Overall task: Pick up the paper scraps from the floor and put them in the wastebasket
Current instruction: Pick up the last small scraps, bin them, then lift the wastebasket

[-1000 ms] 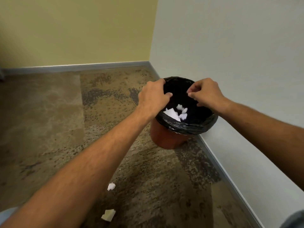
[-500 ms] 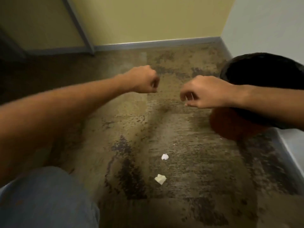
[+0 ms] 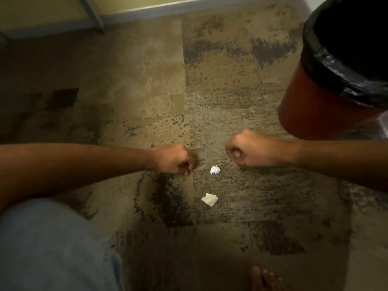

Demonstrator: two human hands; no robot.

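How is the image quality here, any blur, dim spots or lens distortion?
Head view: dim and warm, vignetted at the corners; the denim knee at lower left is blurred; the baseboard looks slightly bowed by the wide lens; the crumpled scrap and flat scrap read clearly; the wastebasket interior is solid black.

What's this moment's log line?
left hand curled | right hand curled | crumpled white paper scrap, folded white paper scrap on floor | red black-lined wastebasket untouched

Crumpled white scrap (image 3: 215,169), flat folded scrap (image 3: 209,199) on floor; red, black-lined wastebasket (image 3: 315,106) nearby.
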